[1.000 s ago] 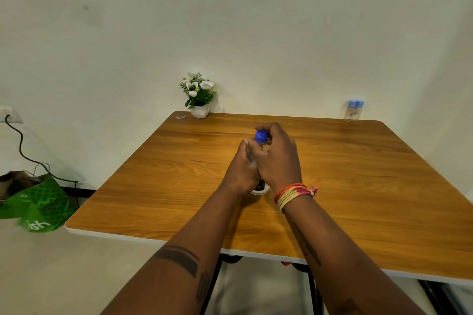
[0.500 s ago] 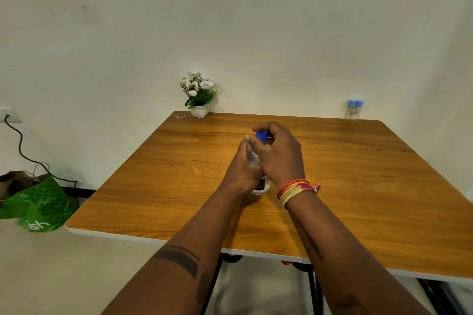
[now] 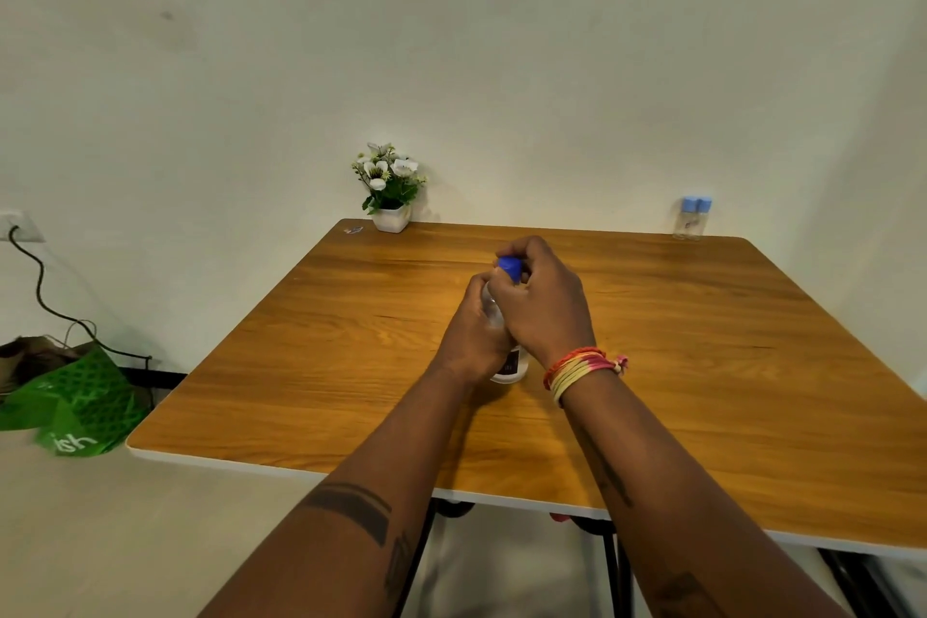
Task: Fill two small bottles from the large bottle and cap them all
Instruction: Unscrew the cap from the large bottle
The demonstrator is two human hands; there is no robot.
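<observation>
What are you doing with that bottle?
A person stands a clear bottle on the wooden table. The left hand grips its body, and the right hand has its fingers curled around the blue cap. Whether the cap is going on or coming off cannot be told. Two small bottles with light blue caps wait at the far right edge, near the wall. A flower pot sits at the far left corner.

A second ago the right hand (image 3: 544, 301) sat over the top of the round blue plastic cap (image 3: 511, 266), and only a bit of blue showed. Now its fingers have turned around the cap and more of the blue shows. The wrist with the red and yellow thread bands (image 3: 582, 366) has swung a little to the right and lower.
</observation>
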